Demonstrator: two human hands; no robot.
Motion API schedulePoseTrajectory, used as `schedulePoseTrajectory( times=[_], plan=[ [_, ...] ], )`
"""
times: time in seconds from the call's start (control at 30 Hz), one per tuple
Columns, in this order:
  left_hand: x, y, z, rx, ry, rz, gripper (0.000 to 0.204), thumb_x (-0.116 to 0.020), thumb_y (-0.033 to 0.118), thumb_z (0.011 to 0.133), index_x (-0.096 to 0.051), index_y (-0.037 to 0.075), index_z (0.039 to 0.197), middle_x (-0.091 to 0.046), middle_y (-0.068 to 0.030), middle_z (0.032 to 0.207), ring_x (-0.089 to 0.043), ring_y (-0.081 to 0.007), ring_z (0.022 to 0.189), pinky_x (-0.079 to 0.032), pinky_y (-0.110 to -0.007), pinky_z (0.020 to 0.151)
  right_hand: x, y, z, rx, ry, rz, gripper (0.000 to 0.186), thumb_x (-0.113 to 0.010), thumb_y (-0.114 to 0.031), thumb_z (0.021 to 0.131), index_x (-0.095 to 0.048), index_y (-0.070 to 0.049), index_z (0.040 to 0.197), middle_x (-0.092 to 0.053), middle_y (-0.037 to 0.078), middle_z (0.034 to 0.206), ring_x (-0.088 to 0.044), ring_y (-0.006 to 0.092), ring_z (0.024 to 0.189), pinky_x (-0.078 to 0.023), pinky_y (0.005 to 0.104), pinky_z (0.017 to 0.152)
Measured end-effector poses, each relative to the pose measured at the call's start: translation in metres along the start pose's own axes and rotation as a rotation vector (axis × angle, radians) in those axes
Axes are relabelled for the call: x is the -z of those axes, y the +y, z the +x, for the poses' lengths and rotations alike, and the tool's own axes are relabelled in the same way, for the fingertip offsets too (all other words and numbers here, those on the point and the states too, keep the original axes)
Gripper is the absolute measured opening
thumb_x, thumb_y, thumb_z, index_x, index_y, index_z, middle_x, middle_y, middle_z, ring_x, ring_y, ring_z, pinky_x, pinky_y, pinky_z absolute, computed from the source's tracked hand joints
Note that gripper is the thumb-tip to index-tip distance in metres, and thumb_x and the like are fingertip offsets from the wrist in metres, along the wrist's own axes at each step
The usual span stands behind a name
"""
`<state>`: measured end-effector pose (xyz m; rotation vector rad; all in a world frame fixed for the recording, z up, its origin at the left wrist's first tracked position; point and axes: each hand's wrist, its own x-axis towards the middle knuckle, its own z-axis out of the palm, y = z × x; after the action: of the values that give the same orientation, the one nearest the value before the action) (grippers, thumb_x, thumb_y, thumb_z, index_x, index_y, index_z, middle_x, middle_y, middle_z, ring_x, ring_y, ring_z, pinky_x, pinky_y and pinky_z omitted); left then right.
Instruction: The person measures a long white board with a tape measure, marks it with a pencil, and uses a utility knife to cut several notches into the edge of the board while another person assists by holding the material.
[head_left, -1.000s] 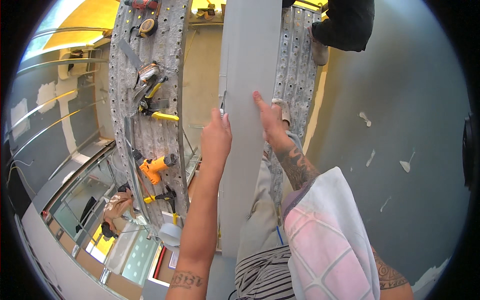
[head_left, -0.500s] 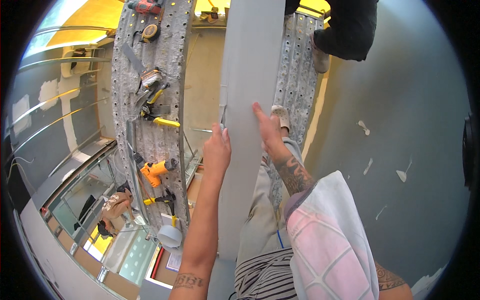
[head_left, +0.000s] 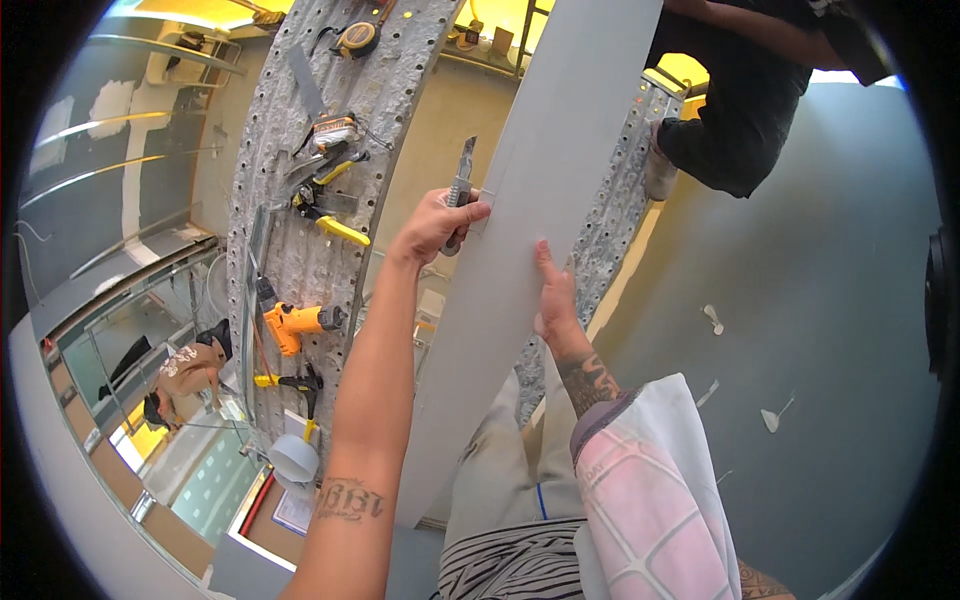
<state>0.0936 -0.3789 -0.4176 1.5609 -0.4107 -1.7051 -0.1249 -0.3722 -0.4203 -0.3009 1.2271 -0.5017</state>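
A long grey board [head_left: 560,130] slants away from my body, its far end leaning right. My left hand [head_left: 440,225] is closed round a utility knife [head_left: 461,185] at the board's left edge. The blade points up and away, and the thumb reaches onto the board's edge. On the opposite edge, my right hand [head_left: 560,300] grips the board, thumb on its upper face and the other fingers hidden beneath.
A perforated metal plank [head_left: 335,110] on the left carries a tape measure [head_left: 357,39], snips with yellow handles [head_left: 340,228], an orange drill [head_left: 295,322] and a white tape roll [head_left: 293,458]. Another person [head_left: 735,110] kneels at far right; one more [head_left: 190,375] is far below.
The board's far end has swung right. My left hand has moved farther away, and the knife now shows with its blade pointing up. My right hand sits slightly lower and farther right.
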Motion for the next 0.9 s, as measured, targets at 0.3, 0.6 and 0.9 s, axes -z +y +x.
schedulePoseTrajectory(
  times=[0.3,0.6,0.9],
  plan=[
    [-0.011,-0.029,0.011,0.082,-0.159,-0.546,0.028,-0.075,0.027,0.085,-0.063,0.009,0.104,-0.060,0.0044,0.082,-0.056,-0.0060,0.069,-0.046,-0.022,0.061,-0.004,-0.007,-0.007,-0.004,0.000,0.032,0.054,-0.060,-0.039,0.095,-0.050,0.002,0.128,-0.061,0.012,0.121,-0.061,0.0244,0.109,-0.050,0.0398,0.095],
    [-0.024,-0.059,0.010,-0.096,-0.080,-0.709,0.020,-0.070,0.021,0.090,-0.062,0.011,0.106,-0.063,0.0036,0.088,-0.059,-0.0066,0.078,-0.048,-0.022,0.068,-0.003,-0.001,-0.008,0.104,-0.010,0.141,0.055,-0.068,-0.037,0.091,-0.053,0.006,0.122,-0.060,0.014,0.118,-0.063,0.0246,0.102,-0.052,0.0379,0.090],
    [-0.023,-0.033,0.056,-0.251,-0.034,-0.386,0.020,-0.063,0.022,0.094,-0.062,0.006,0.105,-0.066,-0.0005,0.087,-0.062,-0.0106,0.073,-0.050,-0.028,0.064,-0.008,-0.010,-0.017,-0.022,-0.016,0.031,0.057,-0.062,-0.044,0.093,-0.053,0.002,0.126,-0.061,0.012,0.121,-0.060,0.0246,0.109,-0.049,0.0402,0.095]
  ],
)
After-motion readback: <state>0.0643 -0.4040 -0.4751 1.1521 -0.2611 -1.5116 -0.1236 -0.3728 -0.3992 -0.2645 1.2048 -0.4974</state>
